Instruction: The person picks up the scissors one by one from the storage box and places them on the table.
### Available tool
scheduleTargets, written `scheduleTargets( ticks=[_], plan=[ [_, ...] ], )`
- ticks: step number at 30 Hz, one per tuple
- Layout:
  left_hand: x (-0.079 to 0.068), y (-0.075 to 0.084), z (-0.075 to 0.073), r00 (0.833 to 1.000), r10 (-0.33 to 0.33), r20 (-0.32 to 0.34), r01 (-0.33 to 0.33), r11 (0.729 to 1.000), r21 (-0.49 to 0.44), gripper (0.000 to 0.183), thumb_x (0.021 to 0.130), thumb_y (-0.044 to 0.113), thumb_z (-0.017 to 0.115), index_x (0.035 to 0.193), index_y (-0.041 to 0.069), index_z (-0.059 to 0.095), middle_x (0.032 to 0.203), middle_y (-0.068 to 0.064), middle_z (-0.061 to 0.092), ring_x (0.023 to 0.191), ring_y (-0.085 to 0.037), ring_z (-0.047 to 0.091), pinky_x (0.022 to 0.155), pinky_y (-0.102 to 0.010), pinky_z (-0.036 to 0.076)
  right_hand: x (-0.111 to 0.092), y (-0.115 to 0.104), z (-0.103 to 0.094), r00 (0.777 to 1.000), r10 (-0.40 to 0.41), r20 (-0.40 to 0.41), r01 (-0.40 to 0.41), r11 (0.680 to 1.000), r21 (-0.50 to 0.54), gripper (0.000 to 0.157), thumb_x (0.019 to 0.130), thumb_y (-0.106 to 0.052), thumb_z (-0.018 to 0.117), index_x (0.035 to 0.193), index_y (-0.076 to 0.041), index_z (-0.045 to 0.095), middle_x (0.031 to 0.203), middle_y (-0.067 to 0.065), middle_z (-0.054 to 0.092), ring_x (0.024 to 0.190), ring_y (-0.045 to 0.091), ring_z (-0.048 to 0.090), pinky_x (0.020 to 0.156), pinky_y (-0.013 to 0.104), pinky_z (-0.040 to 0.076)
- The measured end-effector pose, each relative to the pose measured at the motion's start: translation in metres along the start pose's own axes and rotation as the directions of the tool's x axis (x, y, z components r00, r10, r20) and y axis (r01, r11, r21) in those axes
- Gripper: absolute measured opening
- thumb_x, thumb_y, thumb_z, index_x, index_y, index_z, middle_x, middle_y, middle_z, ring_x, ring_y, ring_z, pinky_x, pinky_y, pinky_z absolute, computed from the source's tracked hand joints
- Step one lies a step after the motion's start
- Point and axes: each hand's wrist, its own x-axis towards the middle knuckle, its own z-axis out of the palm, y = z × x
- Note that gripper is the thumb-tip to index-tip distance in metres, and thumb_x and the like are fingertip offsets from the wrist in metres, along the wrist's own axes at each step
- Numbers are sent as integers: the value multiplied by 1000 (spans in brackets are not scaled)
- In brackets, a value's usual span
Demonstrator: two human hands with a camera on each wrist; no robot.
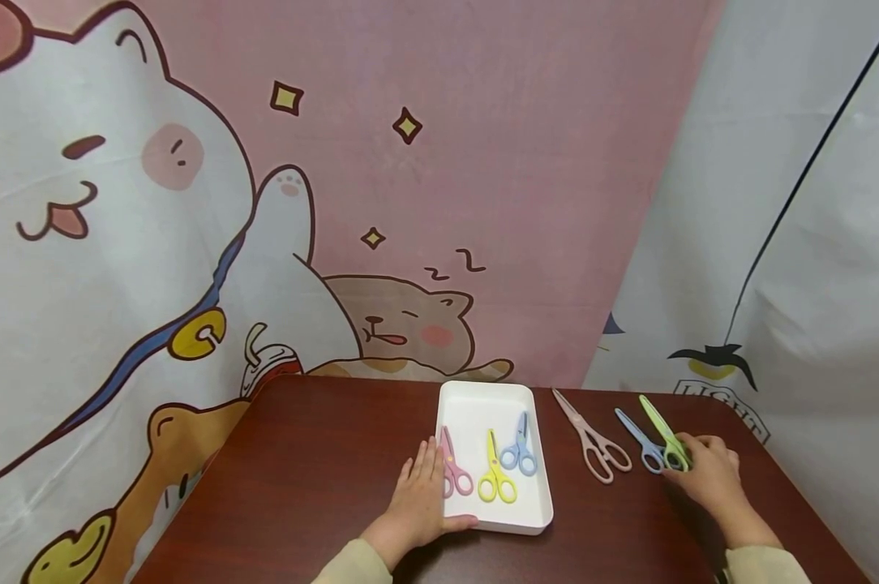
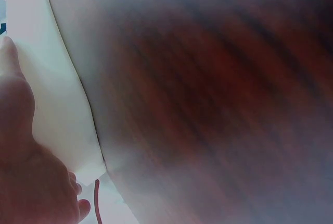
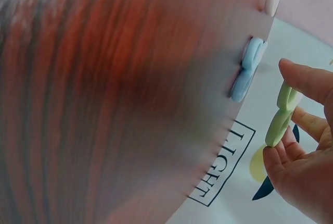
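A white tray point(image 1: 476, 403) holds pink scissors point(image 1: 450, 462), yellow scissors point(image 1: 493, 466) and small blue scissors point(image 1: 520, 446). My left hand point(image 1: 419, 499) lies along the tray's left side with straight fingers, its thumb at the front edge. The left wrist view shows that hand point(image 2: 21, 146) against the tray's pale wall point(image 2: 62, 94). At the right, my right hand point(image 1: 709, 474) pinches green scissors point(image 1: 658, 426) by the handle loops, blades pointing away. In the right wrist view, the green handles point(image 3: 281, 112) sit between thumb and fingers, raised off the table.
Right of the tray lie large pale pink scissors point(image 1: 593, 438). Another pair of blue scissors point(image 1: 642, 438) lies beside the green ones. Everything stands on a dark brown table point(image 1: 323, 470), whose back edge meets a printed cloth point(image 1: 542, 203).
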Motion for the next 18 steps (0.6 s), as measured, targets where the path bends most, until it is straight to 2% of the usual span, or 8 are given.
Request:
scheduleTargets(
  ticks=[8,18],
  plan=[
    [2,-2,6,1000,13,-24,-13,1000,5,125,65,89,41,149,-1,21,157,-19,17,145,-33,14,113,-52,22,3,10,-3,999,36,26,-36,999,-24,64,69,-16,77,119,12,48,111,40,39,95,54,35,72,53,29],
    [2,-3,8,999,21,-34,-21,1000,5,125,65,89,42,148,-2,22,156,-19,18,145,-34,15,113,-52,23,4,21,-9,993,97,70,-94,994,-50,63,70,-11,77,120,11,46,113,41,33,100,58,30,77,60,30]
  ],
)
